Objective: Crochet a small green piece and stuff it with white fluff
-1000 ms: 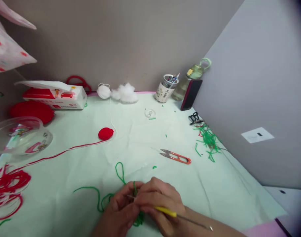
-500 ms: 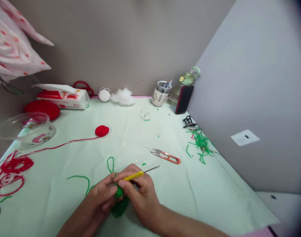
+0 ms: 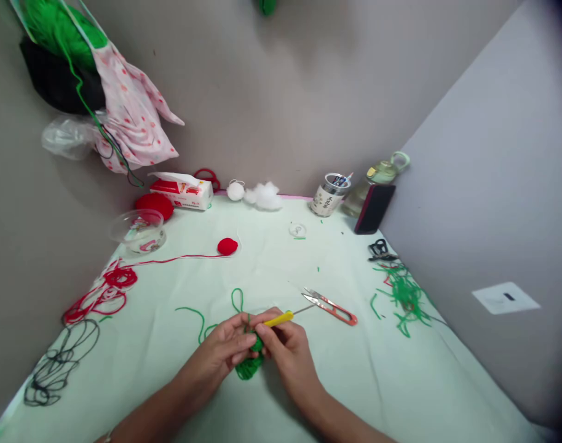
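Note:
In my right hand (image 3: 290,354) is a yellow-handled crochet hook (image 3: 278,319), its handle lying across the fingers and its bare metal end pointing right. My left hand (image 3: 225,344) pinches a small piece of green crochet work (image 3: 257,343) against the hook's other end, which the fingers hide. Below the fingers hangs a bundle of green yarn (image 3: 248,368). A green loop (image 3: 237,300) rises behind the left fingers, and a loose strand curls out to the left. Orange-handled thread snips (image 3: 331,306) lie on the cloth just beyond my right hand.
Green yarn scraps (image 3: 405,295) lie at right, near a black claw clip (image 3: 380,250) and a phone (image 3: 375,209). Red yarn (image 3: 119,277) and dark cord (image 3: 62,363) lie left. Behind stand a tissue box (image 3: 184,192), white stuffing (image 3: 265,197), a pen can (image 3: 328,195) and a bottle (image 3: 377,175).
The camera view has shifted left and upward, showing more of the hanging bags. Both hands keep their hold on the green piece and the hook.

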`<state>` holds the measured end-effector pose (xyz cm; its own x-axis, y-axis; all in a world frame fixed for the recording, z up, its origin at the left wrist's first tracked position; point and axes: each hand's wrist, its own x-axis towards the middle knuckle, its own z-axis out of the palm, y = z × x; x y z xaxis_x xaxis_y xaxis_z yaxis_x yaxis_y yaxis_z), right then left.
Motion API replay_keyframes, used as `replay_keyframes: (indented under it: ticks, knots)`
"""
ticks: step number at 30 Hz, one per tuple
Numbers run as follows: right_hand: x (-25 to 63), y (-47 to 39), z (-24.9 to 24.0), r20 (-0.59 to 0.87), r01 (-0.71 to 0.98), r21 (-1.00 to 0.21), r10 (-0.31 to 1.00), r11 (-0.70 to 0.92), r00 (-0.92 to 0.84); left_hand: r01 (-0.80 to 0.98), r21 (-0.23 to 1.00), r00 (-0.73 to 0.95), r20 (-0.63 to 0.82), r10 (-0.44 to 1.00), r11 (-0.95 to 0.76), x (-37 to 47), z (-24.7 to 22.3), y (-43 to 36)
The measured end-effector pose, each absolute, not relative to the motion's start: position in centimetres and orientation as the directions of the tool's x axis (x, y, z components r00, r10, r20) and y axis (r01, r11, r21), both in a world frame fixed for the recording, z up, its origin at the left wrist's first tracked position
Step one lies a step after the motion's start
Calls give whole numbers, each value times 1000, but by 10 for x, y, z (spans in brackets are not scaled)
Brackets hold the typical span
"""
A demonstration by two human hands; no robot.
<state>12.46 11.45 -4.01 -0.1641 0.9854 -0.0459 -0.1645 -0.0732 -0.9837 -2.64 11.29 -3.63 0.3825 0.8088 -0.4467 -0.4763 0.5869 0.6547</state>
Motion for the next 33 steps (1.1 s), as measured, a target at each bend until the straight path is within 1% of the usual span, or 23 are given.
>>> replay_keyframes:
  ticks: [2,7,10,12,15,19,22,25,27,33]
  knots:
    - [124,116,-38,-84,-162,-980,982,-112,-170,-486,642,373,-461,805,593,-28,-37,113]
    - [125,120,-32,-128,-125,-980,973,-154,-192,-518,612,403,-441,802,597,-26,-43,115]
    - [127,118,-33,-104,-135,-982,975,-131,-195,-553,576,435,-416,798,602,-25,-60,116]
    - [127,117,-38,-50,-138,-987,980,-78,-194,-568,560,445,-406,798,603,-25,-72,117]
    - [125,118,-42,-29,-119,-991,980,-53,-195,-575,560,438,-406,803,596,-27,-75,119]
    - [121,120,-34,59,-120,-992,989,43,-136,-598,575,341,-448,826,558,-28,-48,114]
    - [120,119,-21,89,-130,-989,985,70,-151,-586,630,267,-444,856,509,-29,-24,107]
    - [123,115,-8,88,-169,-984,981,59,-172,-519,706,273,-397,876,482,-31,-7,99]
    - [125,112,-1,109,-206,-976,979,72,-173,-458,748,274,-395,877,480,-34,3,94]
    - [128,104,18,146,-292,-953,970,85,-194,-358,826,357,-311,881,436,-42,37,90]
